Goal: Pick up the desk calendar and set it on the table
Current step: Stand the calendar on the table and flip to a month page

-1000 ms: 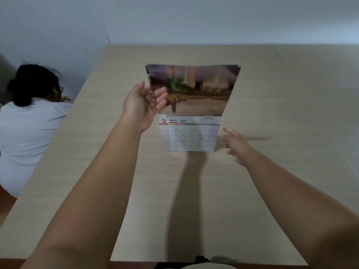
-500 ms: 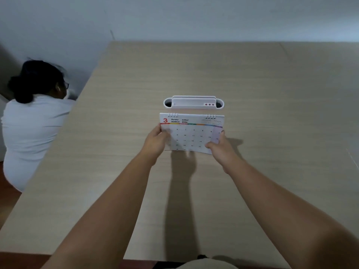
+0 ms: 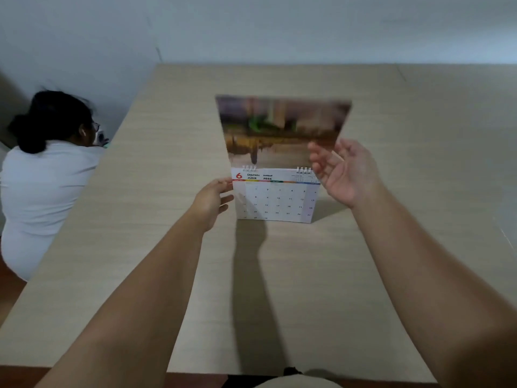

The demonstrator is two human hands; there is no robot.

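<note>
The desk calendar stands on the wooden table, its white front page showing a red 6 and JUNE 2026. Above its wire rings a picture page is swung up and blurred. My left hand grips the calendar's left edge with thumb and fingers. My right hand is raised at the calendar's upper right corner, fingers spread, palm facing me, in front of the lifted page's lower right corner and holding nothing.
A person in a white top sits beyond the table's left edge, facing away. A pale wall runs behind the table's far edge. My arms' shadow falls on the table in front of the calendar.
Half a second ago both hands held the calendar at its MARCH page. Now it shows JUNE, a picture page has swung up, and my right hand has lifted off and opened.
</note>
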